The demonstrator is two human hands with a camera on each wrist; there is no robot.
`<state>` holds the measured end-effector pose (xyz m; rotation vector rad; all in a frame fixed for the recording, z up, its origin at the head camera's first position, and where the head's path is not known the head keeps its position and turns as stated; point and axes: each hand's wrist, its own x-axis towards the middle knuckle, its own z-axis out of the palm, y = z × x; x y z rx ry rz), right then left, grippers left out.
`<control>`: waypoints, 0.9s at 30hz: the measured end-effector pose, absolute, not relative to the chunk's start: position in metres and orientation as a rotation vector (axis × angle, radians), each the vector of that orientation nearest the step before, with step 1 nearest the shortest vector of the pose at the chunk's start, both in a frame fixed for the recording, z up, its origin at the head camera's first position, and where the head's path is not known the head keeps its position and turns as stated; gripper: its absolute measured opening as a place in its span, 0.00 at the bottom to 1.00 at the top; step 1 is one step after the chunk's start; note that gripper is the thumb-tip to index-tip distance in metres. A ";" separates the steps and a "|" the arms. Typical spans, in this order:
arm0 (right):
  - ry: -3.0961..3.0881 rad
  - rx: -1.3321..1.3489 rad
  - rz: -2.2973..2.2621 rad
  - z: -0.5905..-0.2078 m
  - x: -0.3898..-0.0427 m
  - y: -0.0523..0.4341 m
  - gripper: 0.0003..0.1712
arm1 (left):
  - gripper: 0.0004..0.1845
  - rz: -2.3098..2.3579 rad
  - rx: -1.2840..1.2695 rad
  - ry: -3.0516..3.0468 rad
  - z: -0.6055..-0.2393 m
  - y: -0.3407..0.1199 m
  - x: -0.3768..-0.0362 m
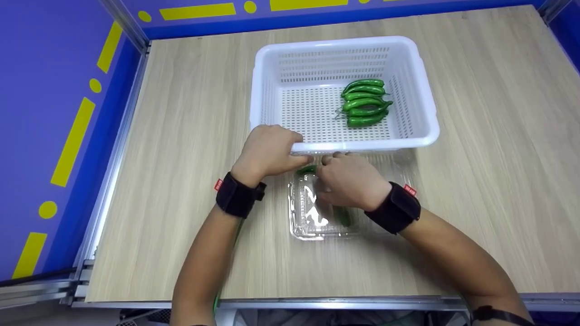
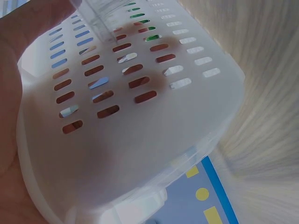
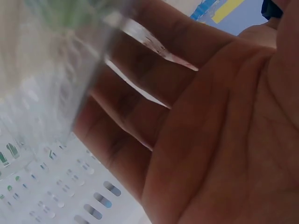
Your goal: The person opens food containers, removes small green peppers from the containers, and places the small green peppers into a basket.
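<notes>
My left hand [image 1: 270, 149] grips the near rim of the white perforated basket [image 1: 425, 99]; in the left wrist view its fingers show dimly through the slots of the basket wall [image 2: 154, 140]. Beside it, my right hand [image 1: 349, 179] is over a clear plastic clamshell box [image 1: 299, 222] on the table. In the right wrist view its fingers [image 3: 126, 105] lie fairly straight behind a blurred clear plastic edge [image 3: 88, 88]. One green pepper [image 1: 343, 216] shows in the box below that hand, and another green pepper [image 1: 307, 170] near its far edge. The hand hides part of the box.
Several green peppers [image 1: 366, 103] lie in a stack at the right side of the basket. The clear lid half [image 1: 398, 172] lies to the right of the box. Blue panels [image 1: 45, 113] with yellow marks border the wooden table [image 1: 190, 90] at the left and back.
</notes>
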<state>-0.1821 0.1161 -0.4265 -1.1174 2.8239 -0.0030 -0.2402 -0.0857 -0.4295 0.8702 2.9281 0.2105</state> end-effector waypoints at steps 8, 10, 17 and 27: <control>2.811 -1.127 -0.029 -0.428 -0.184 0.116 0.16 | 0.23 0.210 0.866 2.928 -0.431 -0.087 -0.239; 2.816 -1.148 -0.035 -0.429 -0.184 0.116 0.15 | 0.23 0.215 0.869 2.932 -0.431 -0.087 -0.239; 2.786 -1.188 -0.055 -0.430 -0.186 0.116 0.15 | 0.23 0.222 0.875 2.942 -0.430 -0.086 -0.239; 2.789 -1.192 -0.146 -0.432 -0.187 0.117 0.09 | 0.22 0.242 0.885 2.951 -0.430 -0.086 -0.239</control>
